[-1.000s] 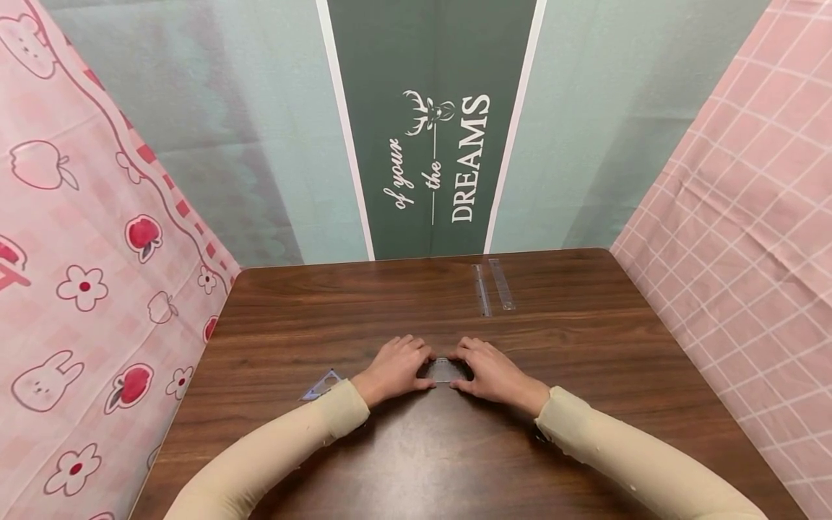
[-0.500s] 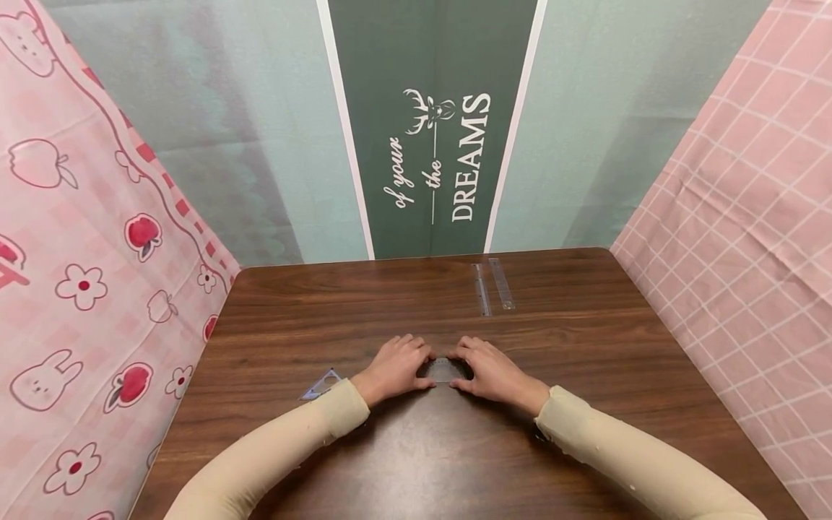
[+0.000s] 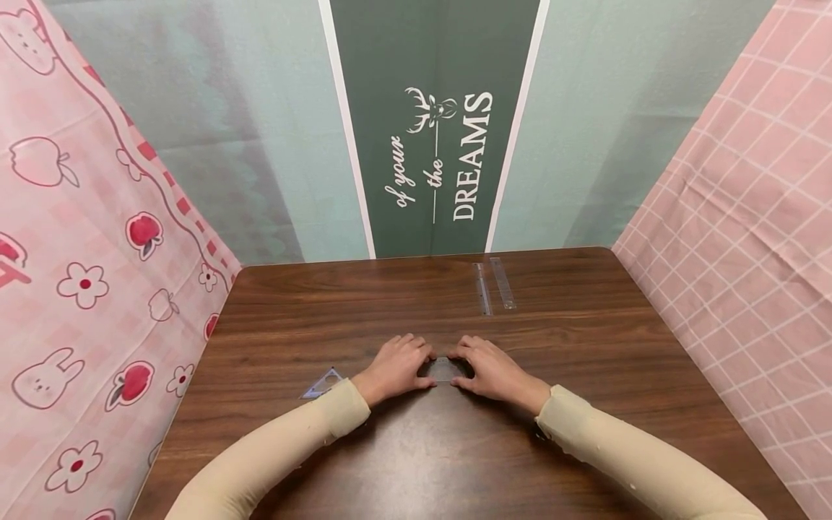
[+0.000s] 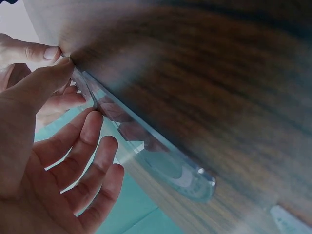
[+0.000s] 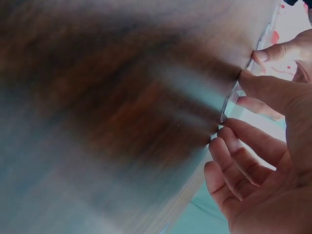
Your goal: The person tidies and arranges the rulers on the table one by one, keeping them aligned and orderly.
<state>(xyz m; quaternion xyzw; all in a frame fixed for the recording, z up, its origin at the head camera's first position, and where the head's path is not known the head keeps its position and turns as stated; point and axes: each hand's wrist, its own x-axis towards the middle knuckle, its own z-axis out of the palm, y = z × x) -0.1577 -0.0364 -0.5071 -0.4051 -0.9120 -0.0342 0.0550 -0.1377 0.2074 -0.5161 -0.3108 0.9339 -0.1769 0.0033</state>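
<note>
A small clear protractor (image 3: 443, 370), its straight edge toward the person, sits between the two hands over the wooden table. My left hand (image 3: 398, 367) pinches its left end, thumb at the near edge and index finger at the far one. From the other side my right hand (image 3: 492, 370) holds the right end in the same manner. In the right wrist view the protractor (image 5: 229, 103) shows as a thin edge, with the other right fingers fanned loosely. Past the left fingers, a clear plastic piece (image 4: 165, 156) with a straight edge shows in the left wrist view.
A bluish clear set square (image 3: 320, 385) lies by the left sleeve, which partly covers it. Two clear rulers (image 3: 482, 290) lie almost parallel toward the back of the brown table (image 3: 312, 303). Printed curtains stand along the back and both sides.
</note>
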